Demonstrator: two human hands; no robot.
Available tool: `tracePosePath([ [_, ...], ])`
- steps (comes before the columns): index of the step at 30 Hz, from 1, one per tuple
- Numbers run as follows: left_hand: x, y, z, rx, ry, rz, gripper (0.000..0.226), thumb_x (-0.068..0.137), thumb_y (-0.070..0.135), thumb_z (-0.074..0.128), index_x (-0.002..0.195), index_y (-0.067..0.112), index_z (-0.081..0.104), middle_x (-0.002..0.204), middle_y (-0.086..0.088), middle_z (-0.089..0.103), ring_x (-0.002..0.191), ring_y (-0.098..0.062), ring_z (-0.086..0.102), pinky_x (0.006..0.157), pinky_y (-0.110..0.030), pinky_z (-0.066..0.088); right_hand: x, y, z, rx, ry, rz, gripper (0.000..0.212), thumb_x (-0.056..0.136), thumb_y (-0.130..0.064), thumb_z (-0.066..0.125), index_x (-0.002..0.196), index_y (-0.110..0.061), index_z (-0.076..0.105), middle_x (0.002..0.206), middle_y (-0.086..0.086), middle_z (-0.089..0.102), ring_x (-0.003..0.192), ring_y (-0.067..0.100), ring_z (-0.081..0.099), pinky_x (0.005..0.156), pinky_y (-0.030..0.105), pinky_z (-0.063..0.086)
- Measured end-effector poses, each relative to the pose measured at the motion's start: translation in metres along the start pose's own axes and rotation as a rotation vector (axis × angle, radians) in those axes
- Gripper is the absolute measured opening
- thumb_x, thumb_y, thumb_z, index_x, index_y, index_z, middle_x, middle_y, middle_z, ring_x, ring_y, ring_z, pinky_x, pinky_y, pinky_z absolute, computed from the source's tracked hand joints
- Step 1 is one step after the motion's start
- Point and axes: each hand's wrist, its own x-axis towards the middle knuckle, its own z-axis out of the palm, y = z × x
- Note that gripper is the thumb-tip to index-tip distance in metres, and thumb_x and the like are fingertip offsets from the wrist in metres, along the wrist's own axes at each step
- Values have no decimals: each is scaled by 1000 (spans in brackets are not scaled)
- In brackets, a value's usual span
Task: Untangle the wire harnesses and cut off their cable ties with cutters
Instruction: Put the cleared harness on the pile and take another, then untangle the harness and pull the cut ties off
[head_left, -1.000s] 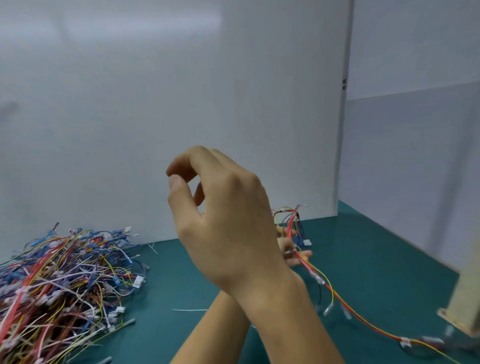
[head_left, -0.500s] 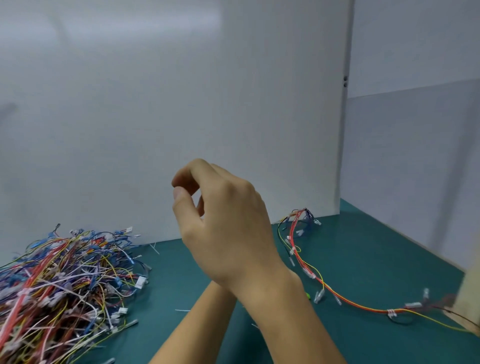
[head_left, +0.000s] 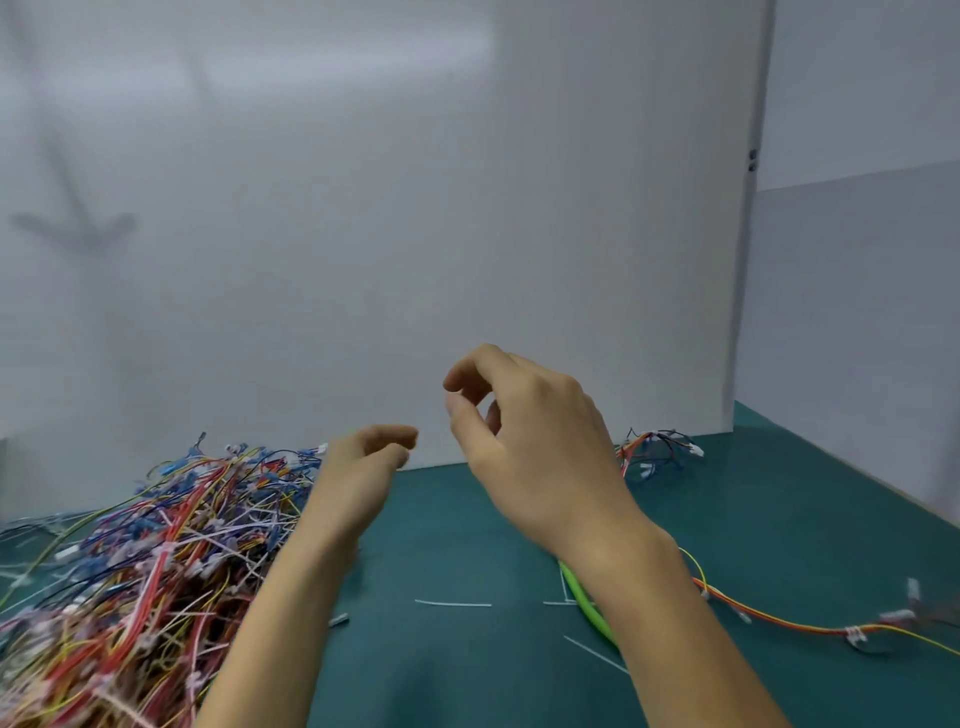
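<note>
A big tangled pile of wire harnesses (head_left: 156, 561) in red, blue, yellow and white covers the left of the green mat (head_left: 467, 545). One separate harness (head_left: 779, 621) lies stretched along the right side, its bunched end (head_left: 657, 449) by the back wall. My left hand (head_left: 358, 478) hovers at the pile's right edge, fingers loosely curled, holding nothing. My right hand (head_left: 530, 452) is raised above the mat's middle, thumb and forefinger slightly apart, empty. Green-handled cutters (head_left: 589, 605) lie on the mat, partly hidden under my right forearm.
White panels wall in the mat at the back (head_left: 467, 234) and on the right (head_left: 857, 312). Thin white cut tie pieces (head_left: 452, 604) lie scattered on the mat between my forearms and near the cutters.
The single harness has left my hands and now lies on the mat at the right. My left hand came out from behind the right one and moved left to the pile.
</note>
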Motion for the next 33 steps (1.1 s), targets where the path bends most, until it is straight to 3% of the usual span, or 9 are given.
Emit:
tracePosePath([
  [4,12,-24,-54,823,235,36,30,95,19,53,122,11,64,124,-14,64,113,-32,58,92,-41,49,-1,1,6,-35,-18,-1,8,97,-31,55,100,-27,61,78,-16,52,77,14,56,64,30,40],
  [6,12,-35,-71,1038,361,-58,35,94,22,50,125,5,59,128,-23,56,118,-42,49,93,-47,46,-2,1,9,-52,-38,2,9,98,-32,54,102,-28,61,79,-16,52,79,14,56,65,31,40],
  [10,11,-55,-101,1009,434,-256,30,93,11,48,118,-2,57,125,-27,56,116,-46,50,87,-50,45,-3,0,16,-92,-82,-1,10,98,-31,53,105,-29,60,96,-13,64,81,13,58,67,30,39],
  [15,11,-63,-124,1015,492,-230,16,89,20,62,100,10,68,102,-19,64,105,-41,56,79,-48,50,-4,3,20,-129,-116,10,11,99,-32,51,107,-30,58,100,-15,64,81,13,58,68,30,41],
  [21,14,-64,-131,923,454,-345,52,88,42,64,114,-3,56,114,-29,58,102,-49,58,87,-52,50,-3,7,18,-167,-147,28,11,99,-34,50,107,-31,58,100,-15,64,83,13,57,69,30,39],
  [25,15,-63,-137,941,378,-289,36,90,41,60,100,7,63,100,-22,65,94,-41,61,84,-45,53,-3,8,16,-187,-161,51,10,99,-35,50,103,-31,58,95,-15,64,80,14,56,67,31,38],
  [29,9,-54,-135,957,370,-200,29,93,40,59,120,33,66,116,-15,67,106,-39,62,88,-44,51,-4,7,15,-192,-152,63,12,98,-38,50,97,-30,58,88,-16,64,78,12,57,65,30,37],
  [31,7,-49,-135,890,397,-160,36,93,43,62,125,28,66,129,-17,58,112,-42,58,91,-48,50,-4,7,14,-202,-157,67,13,98,-40,50,96,-31,59,88,-16,65,79,12,58,65,30,36],
  [33,6,-46,-139,817,410,-96,34,92,44,64,118,23,70,122,-17,62,107,-42,60,91,-51,51,-4,7,14,-214,-166,75,15,98,-42,50,95,-31,59,88,-16,65,80,12,59,65,30,35],
])
